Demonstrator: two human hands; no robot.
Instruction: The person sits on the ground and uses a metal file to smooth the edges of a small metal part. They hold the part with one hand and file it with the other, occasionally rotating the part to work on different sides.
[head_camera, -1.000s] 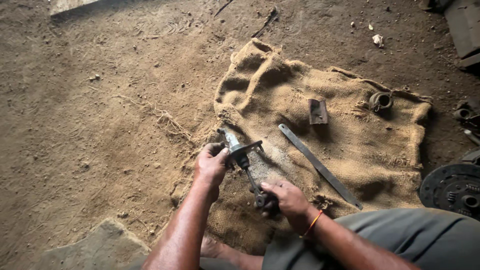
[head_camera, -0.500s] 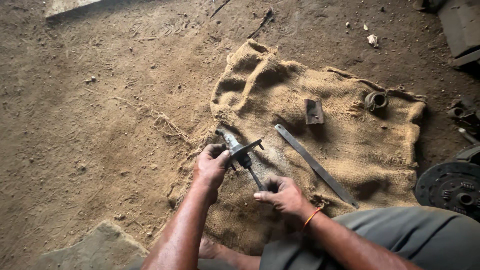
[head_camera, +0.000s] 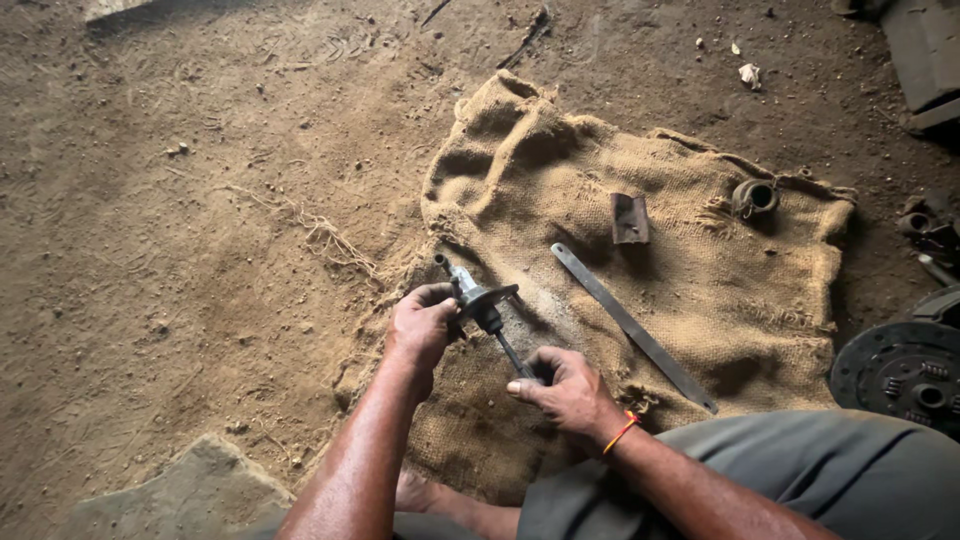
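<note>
My left hand (head_camera: 422, 325) grips the upper end of a greasy metal part (head_camera: 480, 300), a short shaft with a small flat flange. Around the thin rod end of that part, lower down, my right hand (head_camera: 565, 388) is closed; an orange band circles that wrist. Both hands hold the part just above a burlap sack (head_camera: 520, 160) spread on the dirt floor. On the sack lie a long flat metal bar (head_camera: 632, 326), a small rusty bracket (head_camera: 630, 218) and a short metal ring (head_camera: 754, 197).
A round clutch plate (head_camera: 905, 372) lies at the right edge, with dark metal parts (head_camera: 928, 232) above it. A flat stone (head_camera: 180, 495) sits at the lower left. My grey-trousered knee (head_camera: 800, 470) fills the lower right. Loose dirt and small scraps surround the sack.
My right hand has slid along the rod and turned slightly; the part is tilted a little more upright. The view shifted slightly.
</note>
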